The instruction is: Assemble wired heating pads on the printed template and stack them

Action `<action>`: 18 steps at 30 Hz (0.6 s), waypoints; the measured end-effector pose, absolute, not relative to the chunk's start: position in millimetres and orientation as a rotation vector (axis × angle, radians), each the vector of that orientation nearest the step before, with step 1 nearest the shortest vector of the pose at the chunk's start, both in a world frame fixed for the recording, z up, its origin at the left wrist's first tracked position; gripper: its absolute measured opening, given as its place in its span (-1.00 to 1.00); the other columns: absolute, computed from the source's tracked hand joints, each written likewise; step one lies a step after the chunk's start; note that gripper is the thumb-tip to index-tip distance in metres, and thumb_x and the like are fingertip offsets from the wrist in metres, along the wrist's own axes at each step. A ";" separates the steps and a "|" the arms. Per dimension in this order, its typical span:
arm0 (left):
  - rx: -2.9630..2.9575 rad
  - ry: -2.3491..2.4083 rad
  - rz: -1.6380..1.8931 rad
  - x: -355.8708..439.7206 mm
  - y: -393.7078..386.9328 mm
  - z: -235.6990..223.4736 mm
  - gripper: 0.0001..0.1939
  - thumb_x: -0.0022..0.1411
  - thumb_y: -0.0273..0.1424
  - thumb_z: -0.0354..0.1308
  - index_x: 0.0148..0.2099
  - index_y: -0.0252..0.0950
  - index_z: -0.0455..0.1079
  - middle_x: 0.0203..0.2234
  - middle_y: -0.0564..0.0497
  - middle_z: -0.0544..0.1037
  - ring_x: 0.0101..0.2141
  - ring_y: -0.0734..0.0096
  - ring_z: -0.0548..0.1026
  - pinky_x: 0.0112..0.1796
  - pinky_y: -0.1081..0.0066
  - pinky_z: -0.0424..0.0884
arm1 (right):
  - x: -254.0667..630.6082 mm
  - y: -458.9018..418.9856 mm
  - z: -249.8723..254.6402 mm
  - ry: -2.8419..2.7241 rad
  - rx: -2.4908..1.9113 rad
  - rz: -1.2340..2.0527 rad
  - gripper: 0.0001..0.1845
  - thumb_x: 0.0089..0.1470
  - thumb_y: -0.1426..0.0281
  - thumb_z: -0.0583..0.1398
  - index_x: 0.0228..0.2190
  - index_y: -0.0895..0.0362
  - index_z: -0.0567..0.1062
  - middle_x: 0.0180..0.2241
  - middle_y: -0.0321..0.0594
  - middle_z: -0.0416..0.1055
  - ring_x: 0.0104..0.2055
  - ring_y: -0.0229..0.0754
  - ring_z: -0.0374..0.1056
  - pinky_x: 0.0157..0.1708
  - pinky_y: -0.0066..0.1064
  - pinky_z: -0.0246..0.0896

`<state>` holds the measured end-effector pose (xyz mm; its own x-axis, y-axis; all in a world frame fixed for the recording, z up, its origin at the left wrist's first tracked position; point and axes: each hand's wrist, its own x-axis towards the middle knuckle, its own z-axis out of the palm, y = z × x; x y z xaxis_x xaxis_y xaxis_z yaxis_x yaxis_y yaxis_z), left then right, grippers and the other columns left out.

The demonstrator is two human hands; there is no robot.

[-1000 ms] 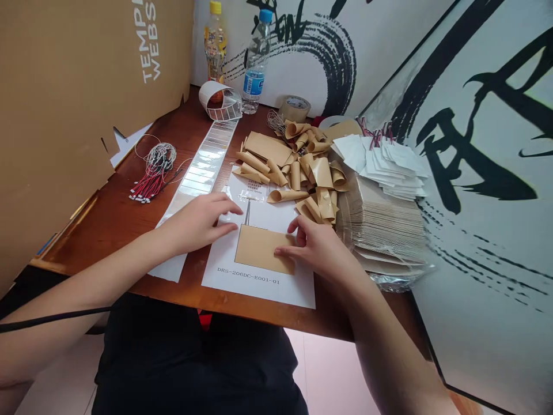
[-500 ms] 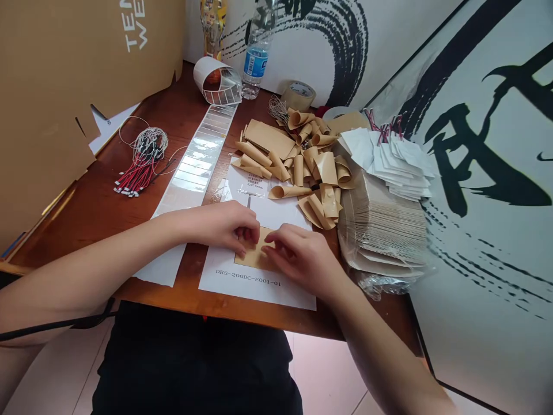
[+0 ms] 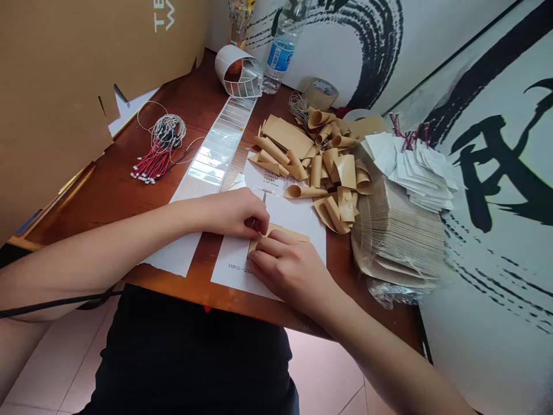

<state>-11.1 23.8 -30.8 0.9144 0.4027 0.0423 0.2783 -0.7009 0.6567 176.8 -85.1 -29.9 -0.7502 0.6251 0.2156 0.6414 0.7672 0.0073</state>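
Observation:
A flat piece of brown kraft paper lies on a white printed sheet near the table's front edge. Over its left part my left hand is closed, fingertips pinched together and pointing down. Coming from the right, my right hand lies across the paper, its fingers bent and covering most of it. The fingertips of both hands meet at the paper's left side. Whatever they pinch there is hidden. Part of the printed code on the sheet is behind my right hand.
Curled kraft pieces pile up behind. To the right stand stacked brown cards in plastic, topped by white tags. A label roll, a bottle, tape, red-black wires and a cardboard box surround the area.
My right hand has moved left over the kraft paper and now meets my left hand, whose fingers have drawn together. The camera view has shifted slightly.

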 end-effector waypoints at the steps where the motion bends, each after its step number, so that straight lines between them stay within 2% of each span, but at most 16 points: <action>1: 2.397 0.470 0.258 -11.3 23.6 -31.8 -0.89 0.19 -0.58 0.30 -0.29 -0.29 0.63 -0.44 0.06 0.60 -0.42 0.53 0.50 -0.32 0.51 0.35 | 176.1 -86.3 -32.7 -2.743 -0.995 -0.119 -0.71 0.27 0.54 0.18 -0.50 0.11 0.48 -0.44 -0.24 0.47 -0.31 -0.16 0.33 -0.42 -0.31 0.17; 5: 2.425 0.451 0.324 -11.4 24.0 -34.5 -0.91 0.17 -0.58 0.35 -0.28 -0.31 0.63 -0.43 0.05 0.61 -0.41 0.53 0.51 -0.32 0.51 0.35 | 174.0 -90.8 -38.3 -2.671 -0.992 -0.146 -0.69 0.27 0.56 0.17 -0.52 0.12 0.47 -0.48 -0.27 0.43 -0.37 -0.18 0.28 -0.44 -0.31 0.14; 8: 2.436 0.456 0.328 -11.1 24.6 -35.4 -0.92 0.14 -0.56 0.39 -0.29 -0.31 0.63 -0.43 0.05 0.61 -0.40 0.51 0.52 -0.31 0.51 0.36 | 172.7 -93.1 -36.5 -2.663 -1.001 -0.133 -0.68 0.30 0.55 0.15 -0.50 0.13 0.49 -0.47 -0.25 0.45 -0.33 -0.16 0.32 -0.39 -0.31 0.18; 18: 2.445 0.475 0.315 -10.4 25.3 -38.0 -0.91 0.13 -0.55 0.38 -0.30 -0.27 0.63 -0.43 0.07 0.64 -0.41 0.51 0.51 -0.34 0.52 0.33 | 169.7 -97.0 -36.6 -2.632 -1.038 -0.099 -0.68 0.31 0.54 0.16 -0.50 0.14 0.49 -0.47 -0.23 0.45 -0.32 -0.16 0.35 -0.41 -0.31 0.17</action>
<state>-10.4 25.3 -38.0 0.9070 0.4068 0.1092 0.2587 -0.7426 0.6177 169.7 -97.0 -36.6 -0.6900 0.6545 0.3089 0.6760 0.7354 -0.0482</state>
